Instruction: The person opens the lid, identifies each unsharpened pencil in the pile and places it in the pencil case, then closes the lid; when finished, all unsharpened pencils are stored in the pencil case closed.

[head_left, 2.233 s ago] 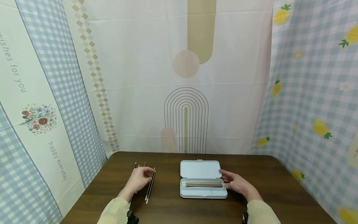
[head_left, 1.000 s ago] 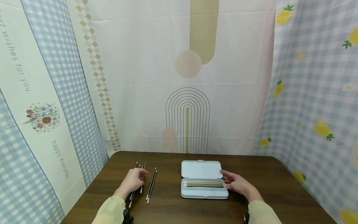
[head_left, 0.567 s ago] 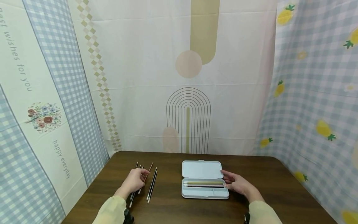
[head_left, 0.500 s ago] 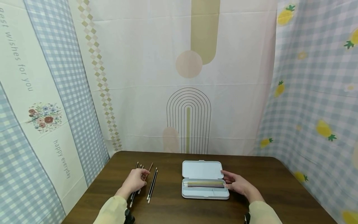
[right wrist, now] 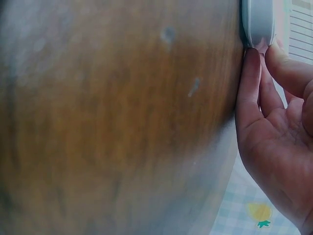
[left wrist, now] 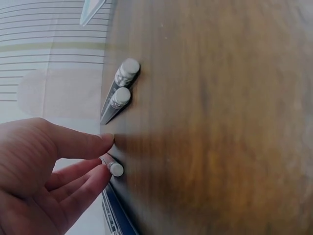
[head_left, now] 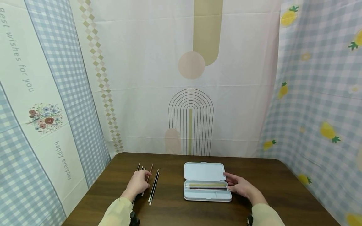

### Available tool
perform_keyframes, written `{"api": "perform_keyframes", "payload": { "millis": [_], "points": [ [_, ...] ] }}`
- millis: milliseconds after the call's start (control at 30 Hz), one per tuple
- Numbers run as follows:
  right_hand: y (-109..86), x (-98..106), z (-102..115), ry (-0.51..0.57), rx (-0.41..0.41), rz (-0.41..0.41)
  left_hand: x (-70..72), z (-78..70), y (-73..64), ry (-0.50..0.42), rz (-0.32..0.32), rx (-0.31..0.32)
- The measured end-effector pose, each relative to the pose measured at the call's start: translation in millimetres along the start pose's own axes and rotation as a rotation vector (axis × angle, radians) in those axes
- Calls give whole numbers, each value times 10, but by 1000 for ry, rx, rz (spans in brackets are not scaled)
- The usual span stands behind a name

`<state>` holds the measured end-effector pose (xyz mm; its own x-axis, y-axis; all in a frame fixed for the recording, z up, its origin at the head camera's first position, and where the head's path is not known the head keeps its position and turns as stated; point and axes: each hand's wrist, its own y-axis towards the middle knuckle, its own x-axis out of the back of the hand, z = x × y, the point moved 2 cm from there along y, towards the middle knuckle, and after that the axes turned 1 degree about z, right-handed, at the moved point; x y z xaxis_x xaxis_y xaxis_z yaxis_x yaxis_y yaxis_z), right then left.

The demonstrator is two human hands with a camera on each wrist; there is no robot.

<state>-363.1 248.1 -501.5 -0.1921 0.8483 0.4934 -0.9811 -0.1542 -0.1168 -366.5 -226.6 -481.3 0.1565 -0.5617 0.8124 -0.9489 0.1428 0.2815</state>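
Observation:
At the table's left, my left hand (head_left: 137, 183) reaches over several pencils and pinches a reddish-brown pencil (head_left: 150, 170). In the left wrist view, its white eraser end (left wrist: 116, 169) shows at the fingertips, just below the thumb. Two black pencils (head_left: 154, 187) with white erasers lie side by side to the right of that hand. Other dark pencils are partly hidden under it. My right hand (head_left: 240, 185) grips the right end of a pale blue pencil case (head_left: 204, 171), thumb on top. The case's lid is folded back, and several pencils (head_left: 205, 185) lie in its long rear compartment.
The brown wooden table (head_left: 175, 210) ends at a white printed cloth (head_left: 147, 110) behind. Blue checked cloths hang at the left and right sides. A dark camera band sits on each wrist, below pale yellow sleeves (head_left: 117, 213).
My left hand moved left from the two black pencils to the reddish-brown one, which turned and tilted right, then back slightly. My right hand stays at the case.

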Motion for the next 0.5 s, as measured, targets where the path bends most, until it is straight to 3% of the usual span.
{"api": "perform_keyframes", "payload": {
  "millis": [500],
  "points": [
    [42,-4,-34,10,14,-1,-37,30,-12,-37,-55,16]
  ]
}}
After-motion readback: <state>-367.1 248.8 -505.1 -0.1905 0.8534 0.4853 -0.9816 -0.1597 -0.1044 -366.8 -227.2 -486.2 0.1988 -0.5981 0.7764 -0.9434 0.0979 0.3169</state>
